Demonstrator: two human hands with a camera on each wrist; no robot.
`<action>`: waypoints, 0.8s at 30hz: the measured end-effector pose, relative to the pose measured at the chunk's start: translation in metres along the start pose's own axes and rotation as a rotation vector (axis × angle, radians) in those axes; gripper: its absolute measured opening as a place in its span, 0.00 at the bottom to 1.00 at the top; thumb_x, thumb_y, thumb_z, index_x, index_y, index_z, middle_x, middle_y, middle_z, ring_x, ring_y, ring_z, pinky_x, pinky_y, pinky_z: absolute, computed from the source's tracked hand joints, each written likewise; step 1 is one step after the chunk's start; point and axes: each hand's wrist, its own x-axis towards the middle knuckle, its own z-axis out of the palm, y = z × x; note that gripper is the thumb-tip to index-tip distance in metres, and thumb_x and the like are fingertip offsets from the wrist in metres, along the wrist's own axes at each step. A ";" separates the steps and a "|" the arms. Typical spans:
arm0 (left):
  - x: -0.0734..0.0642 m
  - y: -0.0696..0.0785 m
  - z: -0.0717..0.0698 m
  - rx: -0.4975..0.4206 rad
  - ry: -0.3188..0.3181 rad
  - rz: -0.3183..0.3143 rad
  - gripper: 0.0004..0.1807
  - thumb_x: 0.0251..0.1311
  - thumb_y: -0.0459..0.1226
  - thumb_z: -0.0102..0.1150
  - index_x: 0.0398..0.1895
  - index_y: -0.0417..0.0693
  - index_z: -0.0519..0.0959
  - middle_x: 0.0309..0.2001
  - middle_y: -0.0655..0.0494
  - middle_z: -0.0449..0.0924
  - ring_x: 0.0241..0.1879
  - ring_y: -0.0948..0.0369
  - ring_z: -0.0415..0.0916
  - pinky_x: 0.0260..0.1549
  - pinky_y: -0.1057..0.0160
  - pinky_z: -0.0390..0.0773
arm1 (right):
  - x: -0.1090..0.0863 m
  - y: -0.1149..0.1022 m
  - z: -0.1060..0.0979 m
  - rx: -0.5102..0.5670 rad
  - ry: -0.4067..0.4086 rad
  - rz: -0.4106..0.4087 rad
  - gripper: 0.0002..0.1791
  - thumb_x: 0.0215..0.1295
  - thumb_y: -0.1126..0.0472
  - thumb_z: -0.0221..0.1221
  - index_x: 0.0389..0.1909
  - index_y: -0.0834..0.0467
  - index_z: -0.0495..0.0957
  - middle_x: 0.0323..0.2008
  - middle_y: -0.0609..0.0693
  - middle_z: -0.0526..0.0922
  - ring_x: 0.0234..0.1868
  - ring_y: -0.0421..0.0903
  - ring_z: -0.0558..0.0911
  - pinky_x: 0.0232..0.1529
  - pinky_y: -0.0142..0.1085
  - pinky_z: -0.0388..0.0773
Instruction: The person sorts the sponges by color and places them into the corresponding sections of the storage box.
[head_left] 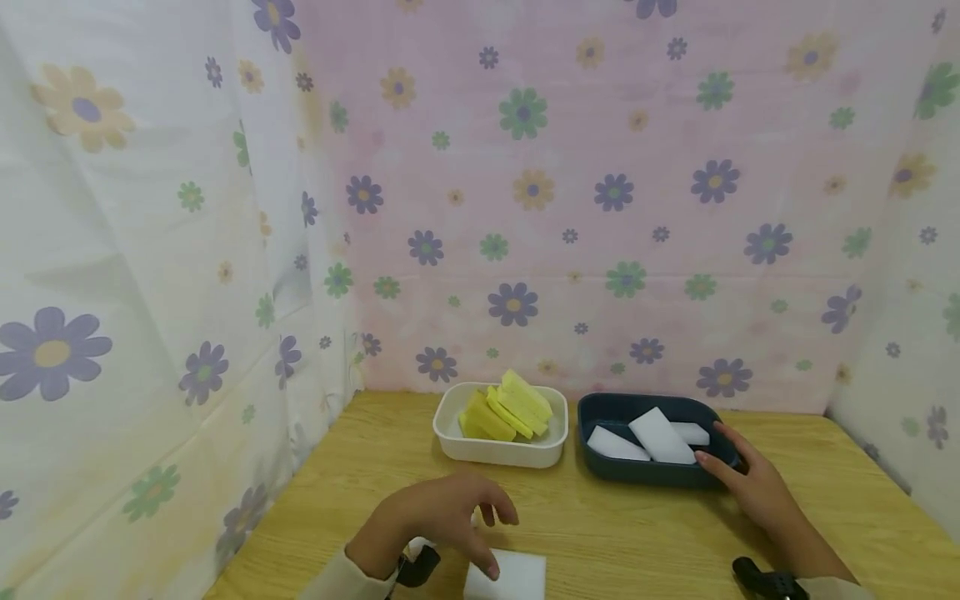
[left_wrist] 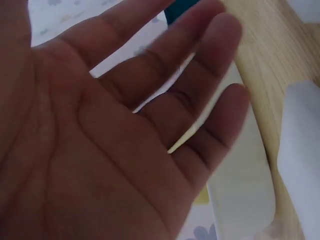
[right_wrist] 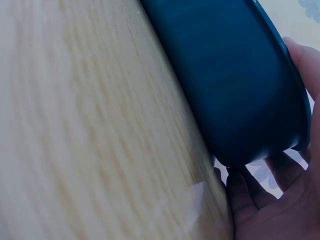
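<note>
In the head view, my left hand (head_left: 450, 517) hovers over the front of the table, fingers loosely bent and apart. Its thumb overlaps a white foam-like block (head_left: 517, 579); contact cannot be told. The left wrist view shows that palm (left_wrist: 100, 145) holding nothing. At the right end of a dark blue rectangular container (head_left: 637, 477), my right hand (head_left: 765, 492) grips the rim and end wall. The right wrist view has the thumb (right_wrist: 302, 60) on the rim and the other fingers around the end. White slabs (head_left: 660, 437) lie inside that container.
Left of the dark container stands a white container (head_left: 498, 454) with several yellow sponge-like pieces (head_left: 517, 407). Another white piece (head_left: 422, 546) is partly hidden behind my left hand. Flowered cloth (head_left: 525, 250) encloses the wooden table (head_left: 600, 525) at the back and sides.
</note>
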 end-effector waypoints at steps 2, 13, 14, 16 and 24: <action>0.002 0.002 0.002 0.037 -0.043 -0.008 0.27 0.50 0.50 0.82 0.54 0.59 0.84 0.50 0.69 0.84 0.47 0.70 0.79 0.45 0.68 0.80 | 0.000 0.001 -0.001 -0.002 0.000 0.003 0.53 0.71 0.28 0.53 0.85 0.42 0.36 0.81 0.72 0.36 0.75 0.82 0.44 0.63 0.80 0.52; 0.003 0.002 0.013 0.139 -0.109 -0.099 0.23 0.45 0.47 0.85 0.44 0.67 0.83 0.39 0.75 0.80 0.38 0.72 0.77 0.38 0.71 0.77 | 0.001 -0.001 0.000 -0.010 0.007 -0.008 0.54 0.71 0.28 0.54 0.85 0.42 0.37 0.81 0.72 0.37 0.75 0.83 0.45 0.62 0.80 0.53; 0.004 0.001 0.014 0.134 -0.110 -0.100 0.24 0.44 0.47 0.85 0.45 0.66 0.83 0.39 0.75 0.80 0.38 0.72 0.77 0.38 0.71 0.78 | 0.001 -0.001 0.000 -0.009 0.009 -0.008 0.54 0.70 0.28 0.54 0.85 0.42 0.37 0.81 0.72 0.37 0.75 0.83 0.45 0.62 0.80 0.53; 0.005 -0.001 0.016 0.126 -0.109 -0.105 0.25 0.44 0.46 0.86 0.45 0.67 0.82 0.39 0.75 0.79 0.38 0.72 0.77 0.38 0.71 0.78 | 0.001 -0.001 0.000 -0.009 0.010 -0.009 0.54 0.70 0.28 0.54 0.85 0.43 0.37 0.81 0.72 0.37 0.75 0.83 0.45 0.63 0.80 0.52; 0.009 -0.005 0.025 0.173 -0.053 -0.119 0.23 0.42 0.46 0.86 0.40 0.68 0.82 0.35 0.77 0.78 0.34 0.74 0.74 0.36 0.71 0.77 | 0.000 0.000 0.000 -0.014 0.007 -0.011 0.53 0.71 0.29 0.53 0.85 0.44 0.37 0.81 0.72 0.37 0.75 0.83 0.45 0.62 0.80 0.53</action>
